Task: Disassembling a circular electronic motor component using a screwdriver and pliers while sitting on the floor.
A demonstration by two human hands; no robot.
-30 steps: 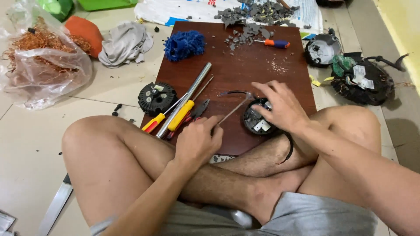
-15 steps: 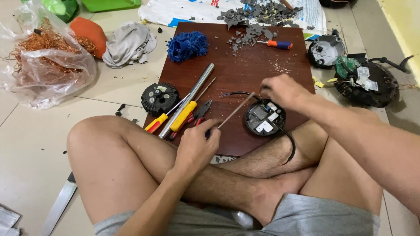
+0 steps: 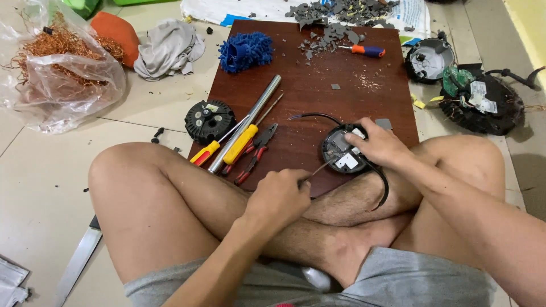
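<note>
Round black electronic unit (image 3: pixel 343 152), casing open, white parts and board exposed, lies flat at the wooden board's (image 3: pixel 318 96) near right edge; black cable loops off it. Thin screwdriver (image 3: pixel 317 170) tip points into it.

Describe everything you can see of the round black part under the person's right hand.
The round black part is a shallow plastic-looking disc lying open side up on the near edge of the brown board. White blocks sit inside it. A black cable curves from it. The right hand grips its far side; a thin tool from the left hand pokes in.
</note>
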